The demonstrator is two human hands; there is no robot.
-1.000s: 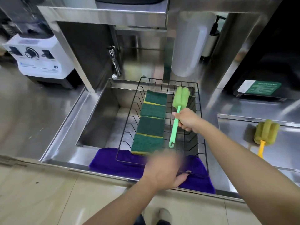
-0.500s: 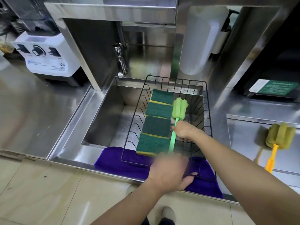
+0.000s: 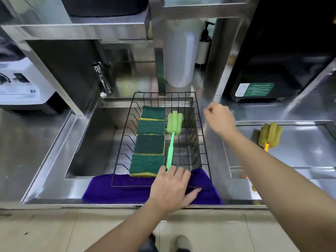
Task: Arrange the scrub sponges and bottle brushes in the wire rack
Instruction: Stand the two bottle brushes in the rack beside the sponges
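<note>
A black wire rack (image 3: 204, 135) sits over the steel sink. Several green and yellow scrub sponges (image 3: 150, 142) lie in a row along its left half. A light green bottle brush (image 3: 171, 140) lies beside them, foam head at the far end. My left hand (image 3: 172, 188) rests flat on the rack's near edge, fingers spread, touching the brush handle's tip. My right hand (image 3: 219, 118) hovers loosely closed and empty above the rack's right rim. A yellow-handled olive brush (image 3: 269, 135) lies on the right counter, partly behind my right arm.
A purple cloth (image 3: 112, 190) lies under the rack's near edge. The sink basin (image 3: 91, 148) opens to the left, with a tap (image 3: 102, 80) behind it. A white blender base (image 3: 21, 84) stands far left, and a white cylinder (image 3: 179, 57) with a pump bottle (image 3: 204, 46) at the back.
My right hand let go of the green brush, which now lies in the rack, and moved up and right. My left hand stays on the rack's near edge.
</note>
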